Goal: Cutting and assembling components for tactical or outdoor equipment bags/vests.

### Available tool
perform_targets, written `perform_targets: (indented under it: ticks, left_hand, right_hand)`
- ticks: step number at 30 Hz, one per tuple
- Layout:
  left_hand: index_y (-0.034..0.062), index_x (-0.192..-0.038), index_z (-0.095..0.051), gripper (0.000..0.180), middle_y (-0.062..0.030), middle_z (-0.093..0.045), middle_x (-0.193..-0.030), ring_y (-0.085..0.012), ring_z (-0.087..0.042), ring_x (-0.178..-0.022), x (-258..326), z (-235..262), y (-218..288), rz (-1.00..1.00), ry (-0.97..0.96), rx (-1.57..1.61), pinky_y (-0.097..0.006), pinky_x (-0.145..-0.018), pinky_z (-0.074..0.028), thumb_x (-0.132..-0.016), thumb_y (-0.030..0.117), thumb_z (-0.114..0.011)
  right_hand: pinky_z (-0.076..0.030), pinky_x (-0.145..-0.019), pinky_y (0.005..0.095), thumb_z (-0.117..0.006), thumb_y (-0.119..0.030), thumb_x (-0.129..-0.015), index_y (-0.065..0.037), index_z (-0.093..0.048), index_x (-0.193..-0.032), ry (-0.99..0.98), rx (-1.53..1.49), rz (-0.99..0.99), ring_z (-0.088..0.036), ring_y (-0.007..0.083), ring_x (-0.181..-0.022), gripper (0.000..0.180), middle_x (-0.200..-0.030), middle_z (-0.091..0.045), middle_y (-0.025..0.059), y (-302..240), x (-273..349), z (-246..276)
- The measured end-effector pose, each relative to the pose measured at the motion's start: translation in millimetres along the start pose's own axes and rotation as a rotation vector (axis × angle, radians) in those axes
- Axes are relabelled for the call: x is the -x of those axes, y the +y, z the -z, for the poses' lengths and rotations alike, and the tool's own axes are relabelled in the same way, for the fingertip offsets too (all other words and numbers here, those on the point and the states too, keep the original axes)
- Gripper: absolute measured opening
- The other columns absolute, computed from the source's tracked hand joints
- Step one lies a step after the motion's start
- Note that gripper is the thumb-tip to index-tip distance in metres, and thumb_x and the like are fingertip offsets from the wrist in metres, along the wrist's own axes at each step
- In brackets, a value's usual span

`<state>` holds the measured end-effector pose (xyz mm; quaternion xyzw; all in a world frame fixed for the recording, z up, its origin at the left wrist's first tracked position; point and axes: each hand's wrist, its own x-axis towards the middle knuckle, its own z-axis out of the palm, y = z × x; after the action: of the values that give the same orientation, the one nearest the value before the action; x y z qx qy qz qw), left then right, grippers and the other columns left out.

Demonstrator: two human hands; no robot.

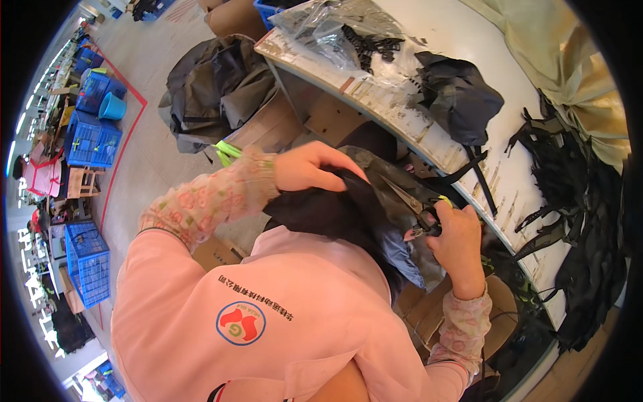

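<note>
My left hand is closed on a piece of black fabric, thumb and fingers pinching its upper edge. The fabric hangs over my lap, in front of my pink top. In my right hand is a pair of scissors, with fingers wrapped around the dark handles. Their blades point up and to the left, toward the dark olive fabric beside my left hand. I cannot tell whether the blades touch it. Folds hide the fingertips of my left hand.
A worn white table runs along the right, bearing a clear plastic bag of black parts, a dark fabric bundle and a heap of black straps. A pile of dark fabric sits beyond my left arm. Blue crates line the far left.
</note>
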<state>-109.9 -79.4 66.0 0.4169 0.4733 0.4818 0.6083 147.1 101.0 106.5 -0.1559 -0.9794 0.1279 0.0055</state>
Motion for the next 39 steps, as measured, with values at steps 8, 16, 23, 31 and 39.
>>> perform_targets:
  ticks: [8,16,23,31,39]
  left_hand:
    - [0.0048,-0.110,-0.065,0.034,-0.0042,-0.064,-0.103,-0.0136,-0.057,-0.095,152.4,169.4,83.6,-0.184,1.081,-0.566,-0.025,-0.088,-0.044,-0.080,0.007,-0.050]
    - [0.0074,-0.096,-0.069,0.022,-0.0053,-0.068,-0.093,-0.0158,-0.062,-0.087,257.5,230.6,89.5,-0.573,1.778,-1.211,-0.028,-0.081,-0.049,-0.080,0.001,-0.056]
    - [0.0096,-0.130,-0.051,0.063,-0.0136,-0.053,-0.129,-0.0286,-0.050,-0.119,143.0,185.2,-52.8,0.706,0.289,-1.093,-0.040,-0.101,-0.038,-0.077,0.038,-0.071]
    - [0.0063,-0.122,-0.053,0.048,-0.0151,-0.058,-0.113,-0.0248,-0.056,-0.103,-28.4,99.1,-11.9,-0.060,0.238,-0.806,-0.036,-0.091,-0.045,-0.081,0.023,-0.070]
    - [0.0032,-0.135,-0.036,0.078,-0.0170,-0.041,-0.133,-0.0288,-0.044,-0.120,-158.9,55.9,29.1,-0.554,0.332,-0.748,-0.036,-0.101,-0.037,-0.071,0.019,-0.078]
  right_hand:
    - [-0.045,-0.056,0.0366,-0.080,-0.020,-0.069,0.000,-0.050,-0.083,0.372,-0.399,-0.380,-0.057,0.0331,-0.059,0.039,-0.065,-0.057,0.0159,64.1,2.2,-19.9]
    - [-0.049,-0.072,0.0291,-0.068,0.003,-0.077,0.001,-0.050,-0.105,0.604,-0.571,-0.407,-0.066,0.0193,-0.079,0.033,-0.095,-0.065,0.0098,85.5,-46.8,-22.3]
    - [-0.049,-0.077,0.0335,-0.062,0.006,-0.077,-0.003,-0.043,-0.121,0.614,-0.686,-0.369,-0.066,0.0259,-0.092,0.048,-0.099,-0.063,0.0143,75.4,-105.6,-29.8]
    - [-0.047,-0.075,0.0352,-0.068,-0.001,-0.074,-0.001,-0.046,-0.108,0.648,-0.305,-0.371,-0.061,0.0343,-0.086,0.041,-0.097,-0.061,0.0168,89.9,-124.9,-30.9]
    - [-0.047,-0.067,0.0254,-0.068,0.009,-0.073,-0.005,-0.048,-0.096,0.719,-0.781,-0.257,-0.056,0.0097,-0.075,0.033,-0.083,-0.060,0.0030,74.8,-24.2,-2.0]
